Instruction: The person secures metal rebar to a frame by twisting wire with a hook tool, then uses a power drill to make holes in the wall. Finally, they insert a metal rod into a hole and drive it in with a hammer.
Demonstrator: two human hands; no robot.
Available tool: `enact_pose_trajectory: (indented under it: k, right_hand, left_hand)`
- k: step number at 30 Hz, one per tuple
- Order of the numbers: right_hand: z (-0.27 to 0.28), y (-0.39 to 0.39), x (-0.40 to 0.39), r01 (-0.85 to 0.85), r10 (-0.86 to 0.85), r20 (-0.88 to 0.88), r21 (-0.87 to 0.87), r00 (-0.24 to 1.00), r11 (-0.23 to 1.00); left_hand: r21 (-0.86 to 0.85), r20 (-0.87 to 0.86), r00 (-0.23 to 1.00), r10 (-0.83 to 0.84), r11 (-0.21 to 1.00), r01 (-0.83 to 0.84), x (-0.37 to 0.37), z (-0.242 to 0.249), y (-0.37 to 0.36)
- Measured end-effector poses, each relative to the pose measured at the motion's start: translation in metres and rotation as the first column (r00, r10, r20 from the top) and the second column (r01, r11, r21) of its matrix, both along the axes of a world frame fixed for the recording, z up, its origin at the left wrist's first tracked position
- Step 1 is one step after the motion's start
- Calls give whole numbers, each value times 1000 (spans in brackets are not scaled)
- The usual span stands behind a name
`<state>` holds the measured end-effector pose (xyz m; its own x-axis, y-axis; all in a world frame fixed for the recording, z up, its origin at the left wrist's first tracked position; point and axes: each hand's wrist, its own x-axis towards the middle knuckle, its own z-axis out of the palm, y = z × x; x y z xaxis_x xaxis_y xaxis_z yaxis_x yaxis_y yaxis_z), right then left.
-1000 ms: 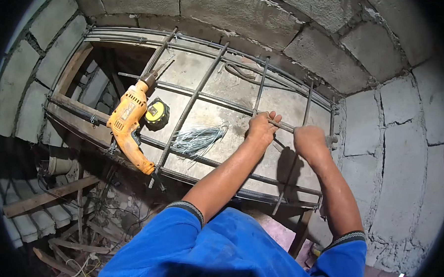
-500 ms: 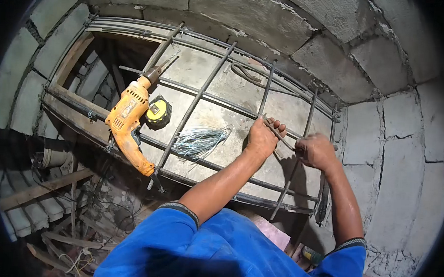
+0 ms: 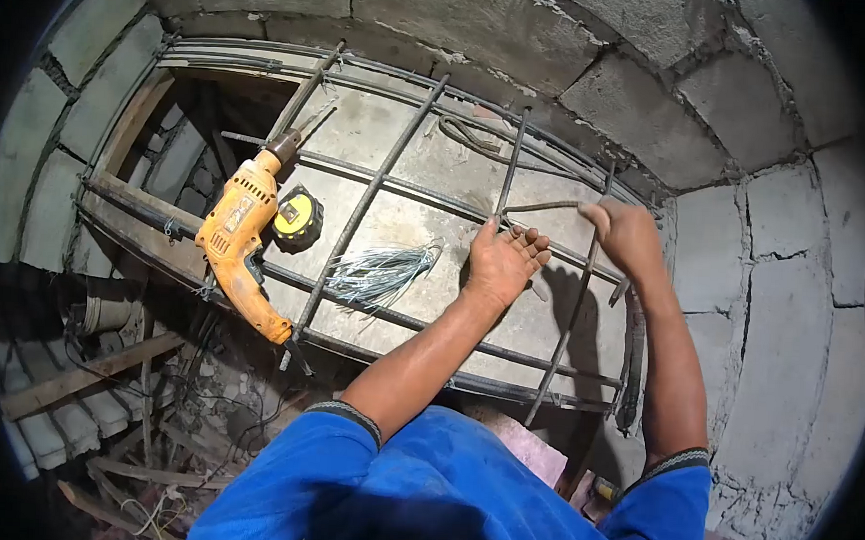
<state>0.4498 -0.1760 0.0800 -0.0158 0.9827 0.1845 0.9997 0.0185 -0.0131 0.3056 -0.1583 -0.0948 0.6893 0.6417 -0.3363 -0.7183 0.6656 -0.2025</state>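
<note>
The single view looks from the person's head, above and behind the hands [image 3: 503, 268], facing forward and steeply down. It sits near enough to include both forearms [image 3: 429, 352], yet spans block walls [image 3: 462, 25] beyond the hands.

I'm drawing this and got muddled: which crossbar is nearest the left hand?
The third crossbar from the left, coming right down to the left hand. The fourth passes near the right hand; the first and second lie farther left.

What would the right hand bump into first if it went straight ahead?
Straight ahead, the right hand would probably meet the metal bars by the block wall first, though its height above them is unclear.
</note>
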Motion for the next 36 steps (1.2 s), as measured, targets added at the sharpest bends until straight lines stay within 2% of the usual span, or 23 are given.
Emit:
enact_pose_trajectory:
  k: [2, 3, 6, 7, 8, 10, 11, 12, 13, 14, 15, 16, 17, 18, 19, 23, 24, 26, 28, 32, 34, 35, 36]
  right_hand:
    - [5, 21, 5, 232, -266, -110, -253, 958, 939]
    - [7, 31, 9, 231, -265, -110, -251, 958, 940]
    - [1, 45, 33, 386, -746, -206, -752, 633, 534]
    - [-13, 37, 54, 257, -768, -322, -811, 554, 526]
    - [-23, 28, 63, 243, -812, -312, -847, 494, 473]
    - [-42, 12, 70, 248, -885, -324, -876, 335, 414]
    - [-53, 11, 78, 274, -885, -300, -872, 356, 405]
    - [-63, 9, 81, 274, -881, -303, -869, 365, 412]
    - [-70, 7, 80, 420, -630, -282, -544, 724, 726]
    - [-76, 9, 82, 323, -332, -54, -129, 942, 938]
    - [-35, 13, 36, 359, -366, -19, -159, 930, 920]
    - [-14, 15, 22, 357, -365, -24, -156, 931, 921]
    - [1, 17, 13, 186, -177, 75, -146, 981, 972]
    - [9, 20, 10, 11, 15, 174, -150, 985, 989]
    - [13, 22, 11, -65, 88, 149, -153, 985, 986]
    - [32, 19, -21, -43, 105, 258, -238, 960, 970]
    - [34, 17, -26, -41, 104, 260, -239, 960, 970]
    - [35, 15, -33, -210, 241, 199, -163, 950, 964]
    - [36, 14, -41, -227, 251, 164, -152, 954, 962]
    - [39, 14, -44, -213, 223, 36, -183, 974, 960]
    - [55, 15, -53, -286, 224, -239, -266, 945, 921]
    - [58, 15, -55, -284, 222, -241, -264, 945, 922]
    - [61, 15, -57, -385, 263, -395, -269, 880, 883]
  left_hand:
    - [6, -2, 1000, 5, 1000, -5, 0, 1, 0]
    - [5, -3, 1000, 3, 1000, -3, -1, 1, 0]
    - [-12, 5, 1000, -9, 1000, 9, -4, 2, -2]
    - [-27, 16, 1000, -14, 1000, 15, -5, 3, 0]
    - [-21, 24, 1000, -13, 1000, 13, -6, 2, 1]
    - [170, -97, 992, -76, 981, 92, -14, -2, -1]
    - [174, -198, 968, -152, 967, 187, -24, 4, -1]
    - [179, -195, 970, -143, 967, 178, -36, 13, -2]
    - [300, -412, 904, -115, 919, 254, -47, 23, -2]
    - [390, -606, 794, -49, 851, 351, -54, 28, -2]
    - [479, -715, 692, 99, 790, 382, -56, 30, -1]
    - [481, -717, 689, 103, 789, 382, -57, 30, -1]
    - [646, -756, 333, 563, 563, 515, -55, 26, 0]
    - [625, -438, -22, 899, 322, 711, -53, 21, 2]
    - [625, -362, 6, 932, 238, 743, -50, 13, 6]
    - [595, -175, 35, 984, 77, 800, -31, -10, 17]
    - [597, -175, 37, 984, 76, 799, -30, -9, 21]
    - [620, -287, 49, 957, 147, 770, -26, -8, 28]
    - [613, -299, 31, 954, 167, 772, -25, -4, 31]
    - [608, -293, -3, 956, 188, 772, -23, -5, 33]
    - [609, -298, 20, 955, 174, 774, -25, -4, 33]
    - [614, -304, 35, 952, 168, 771, -26, -3, 33]
    - [613, -303, 34, 952, 167, 772, -26, -5, 33]
